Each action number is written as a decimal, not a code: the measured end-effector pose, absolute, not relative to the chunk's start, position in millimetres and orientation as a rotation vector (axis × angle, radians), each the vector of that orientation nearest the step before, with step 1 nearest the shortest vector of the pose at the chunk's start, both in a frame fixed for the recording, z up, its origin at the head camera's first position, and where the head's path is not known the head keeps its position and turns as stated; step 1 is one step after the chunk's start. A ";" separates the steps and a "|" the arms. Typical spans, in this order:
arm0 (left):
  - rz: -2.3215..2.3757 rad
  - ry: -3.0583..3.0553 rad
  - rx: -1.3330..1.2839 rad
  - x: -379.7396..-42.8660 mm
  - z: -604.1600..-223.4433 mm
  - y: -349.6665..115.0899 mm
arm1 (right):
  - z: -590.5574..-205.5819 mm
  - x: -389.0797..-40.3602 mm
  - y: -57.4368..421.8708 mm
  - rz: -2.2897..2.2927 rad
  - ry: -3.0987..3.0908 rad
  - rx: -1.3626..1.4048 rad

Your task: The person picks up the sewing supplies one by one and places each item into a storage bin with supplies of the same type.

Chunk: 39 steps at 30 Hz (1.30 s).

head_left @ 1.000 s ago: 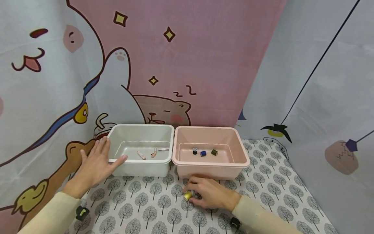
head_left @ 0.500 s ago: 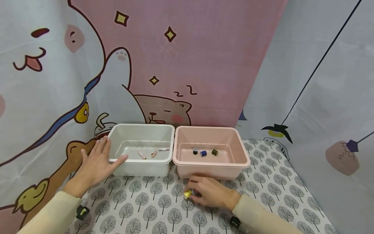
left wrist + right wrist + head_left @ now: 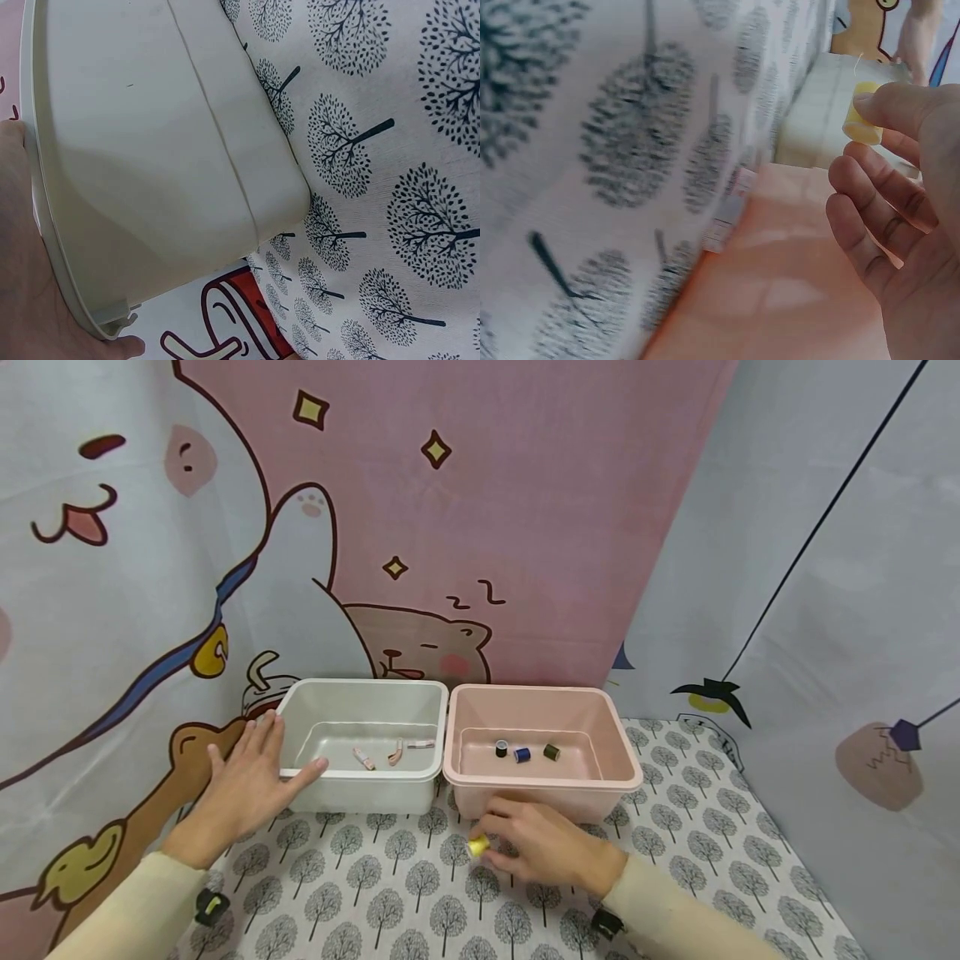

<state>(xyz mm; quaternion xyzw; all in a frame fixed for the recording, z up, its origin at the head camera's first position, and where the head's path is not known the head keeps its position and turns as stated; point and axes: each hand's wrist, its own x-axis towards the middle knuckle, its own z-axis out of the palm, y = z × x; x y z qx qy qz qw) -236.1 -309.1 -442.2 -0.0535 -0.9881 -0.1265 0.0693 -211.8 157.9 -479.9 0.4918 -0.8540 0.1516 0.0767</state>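
My right hand (image 3: 536, 843) pinches a yellow spool of thread (image 3: 863, 112) between thumb and forefinger, just above the cloth in front of the pink bin (image 3: 547, 782). In the right wrist view, its other fingers are loosely bent beneath the spool. My left hand (image 3: 251, 781) rests with straight fingers at the left front corner of the white bin (image 3: 360, 793), the thumb lying over the front rim. Inside the pink bin lie a dark spool (image 3: 501, 747), a blue spool (image 3: 522, 754) and an olive green spool (image 3: 551, 752).
Three small pink-and-white strips, one of them a bent strip (image 3: 395, 751), lie in the white bin. Another printed strip (image 3: 729, 211) is on the cloth against the pink bin. The bins stand side by side on tree-patterned cloth (image 3: 450, 918), before a cartoon-printed curtain (image 3: 525, 527).
My right hand has lifted the yellow spool off the cloth and moved slightly toward the pink bin. The left hand stays at the white bin's corner.
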 end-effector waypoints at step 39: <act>-0.388 -2.990 -0.152 -231.9 -439.1 -307.7 | -378.5 -257.5 168.1 0.601 -2.366 1.377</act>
